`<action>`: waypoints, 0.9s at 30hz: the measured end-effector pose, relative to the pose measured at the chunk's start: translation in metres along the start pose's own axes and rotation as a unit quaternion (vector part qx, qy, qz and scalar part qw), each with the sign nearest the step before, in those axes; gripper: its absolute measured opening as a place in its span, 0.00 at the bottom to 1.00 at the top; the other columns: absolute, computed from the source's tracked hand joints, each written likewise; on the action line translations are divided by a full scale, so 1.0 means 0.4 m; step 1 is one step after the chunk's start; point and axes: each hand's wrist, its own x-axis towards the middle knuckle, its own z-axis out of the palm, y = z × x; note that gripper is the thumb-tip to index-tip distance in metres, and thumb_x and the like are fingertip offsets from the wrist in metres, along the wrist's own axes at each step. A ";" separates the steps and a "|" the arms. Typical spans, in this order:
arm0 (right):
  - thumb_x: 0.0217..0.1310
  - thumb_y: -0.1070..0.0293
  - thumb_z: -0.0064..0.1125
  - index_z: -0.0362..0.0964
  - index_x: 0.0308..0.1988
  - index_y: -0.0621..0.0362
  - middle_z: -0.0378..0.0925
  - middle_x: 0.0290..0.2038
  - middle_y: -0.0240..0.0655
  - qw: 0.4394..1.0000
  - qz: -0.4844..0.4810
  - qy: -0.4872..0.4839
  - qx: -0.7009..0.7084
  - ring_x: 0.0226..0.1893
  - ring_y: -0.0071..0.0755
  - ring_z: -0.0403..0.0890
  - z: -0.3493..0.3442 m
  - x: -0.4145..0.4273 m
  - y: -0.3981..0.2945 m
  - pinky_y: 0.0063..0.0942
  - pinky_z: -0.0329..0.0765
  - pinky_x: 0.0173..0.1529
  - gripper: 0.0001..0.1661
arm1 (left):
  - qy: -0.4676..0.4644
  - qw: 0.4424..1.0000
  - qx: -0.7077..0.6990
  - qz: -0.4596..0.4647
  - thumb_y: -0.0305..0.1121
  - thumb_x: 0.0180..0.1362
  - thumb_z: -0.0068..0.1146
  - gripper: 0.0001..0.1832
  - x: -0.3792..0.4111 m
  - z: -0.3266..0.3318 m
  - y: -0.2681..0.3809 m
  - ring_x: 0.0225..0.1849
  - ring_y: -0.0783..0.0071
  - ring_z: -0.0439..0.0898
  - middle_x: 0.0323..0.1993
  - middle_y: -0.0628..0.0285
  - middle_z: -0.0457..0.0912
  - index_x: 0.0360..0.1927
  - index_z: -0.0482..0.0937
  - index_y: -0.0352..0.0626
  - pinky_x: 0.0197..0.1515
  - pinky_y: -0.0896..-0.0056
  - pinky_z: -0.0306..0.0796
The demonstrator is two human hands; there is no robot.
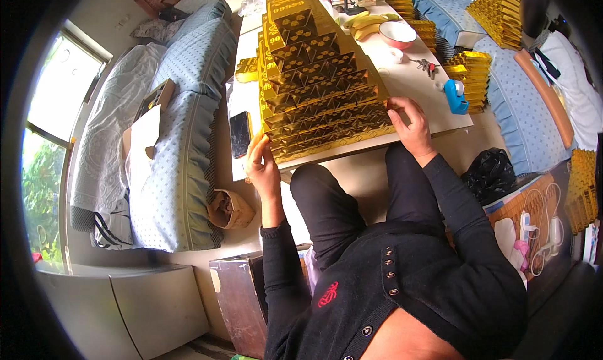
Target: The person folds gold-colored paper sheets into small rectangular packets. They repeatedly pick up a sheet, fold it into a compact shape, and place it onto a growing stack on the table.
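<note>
Before me on the table rises a stepped pile of folded gold foil paper pieces (320, 89), pyramid-like, with printed patterns and writing. My left hand (262, 167) has its fingertips on the lower left front corner of the pile. At the right front edge, my right hand (411, 126) holds a corner between thumb and forefinger. Their exact contact with single sheets is too small to tell. Left of the pile, close to my left hand, lies a dark smartphone (240, 134). A smaller gold foil bundle (247, 70) sits beside the pile's left side.
Right on the white table (452, 119) are a blue tape dispenser (455, 97), keys (427, 68), a bowl (398, 34) and bananas (367, 25). More gold foil stacks (471, 79) stand beyond. Blue-covered sofas (188, 119) flank the table. A paper bag (233, 209) stands on the floor.
</note>
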 end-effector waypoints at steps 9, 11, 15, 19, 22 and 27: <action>0.62 0.76 0.68 0.78 0.59 0.51 0.82 0.44 0.39 1.000 -0.003 -0.021 -0.014 0.44 0.43 0.83 0.006 -0.005 0.004 0.36 0.80 0.50 0.26 | -0.013 1.000 -0.001 -0.003 0.11 0.64 0.50 0.16 0.007 -0.017 -0.004 0.58 0.62 0.83 0.55 0.52 0.85 0.48 0.86 0.35 0.63 0.67 0.73; 0.62 0.77 0.68 0.78 0.60 0.50 0.81 0.43 0.39 1.000 -0.007 -0.017 -0.005 0.43 0.42 0.83 0.006 -0.001 -0.002 0.36 0.80 0.49 0.26 | -0.018 1.000 -0.004 -0.012 0.10 0.63 0.48 0.18 0.012 -0.018 0.012 0.60 0.62 0.82 0.55 0.52 0.85 0.48 0.86 0.35 0.65 0.66 0.71; 0.62 0.76 0.68 0.77 0.61 0.49 0.81 0.45 0.38 0.999 -0.028 -0.017 -0.032 0.44 0.41 0.84 0.005 0.003 -0.005 0.35 0.80 0.50 0.28 | -0.024 1.000 0.002 -0.005 0.14 0.67 0.51 0.13 0.018 -0.026 0.013 0.56 0.67 0.83 0.54 0.54 0.85 0.48 0.85 0.32 0.62 0.70 0.73; 0.62 0.76 0.69 0.77 0.61 0.49 0.81 0.45 0.38 0.999 -0.009 -0.032 -0.025 0.44 0.40 0.84 0.006 -0.001 0.006 0.35 0.80 0.50 0.28 | -0.021 1.000 0.009 -0.009 0.12 0.65 0.50 0.15 0.018 -0.028 0.012 0.56 0.62 0.84 0.54 0.51 0.86 0.47 0.86 0.34 0.61 0.67 0.75; 0.61 0.76 0.69 0.77 0.61 0.49 0.81 0.44 0.38 0.999 -0.006 -0.032 -0.022 0.44 0.40 0.84 0.007 -0.003 0.012 0.35 0.80 0.50 0.28 | -0.025 1.000 0.009 -0.006 0.13 0.65 0.52 0.14 0.018 -0.027 0.014 0.56 0.65 0.84 0.54 0.53 0.86 0.47 0.86 0.34 0.60 0.68 0.74; 0.60 0.76 0.70 0.77 0.60 0.49 0.81 0.43 0.38 0.999 0.000 -0.031 -0.014 0.44 0.40 0.83 0.005 -0.003 0.010 0.36 0.80 0.50 0.28 | -0.031 0.999 0.008 -0.039 0.19 0.63 0.62 0.10 0.012 -0.023 0.009 0.57 0.63 0.84 0.55 0.51 0.86 0.47 0.86 0.35 0.61 0.67 0.74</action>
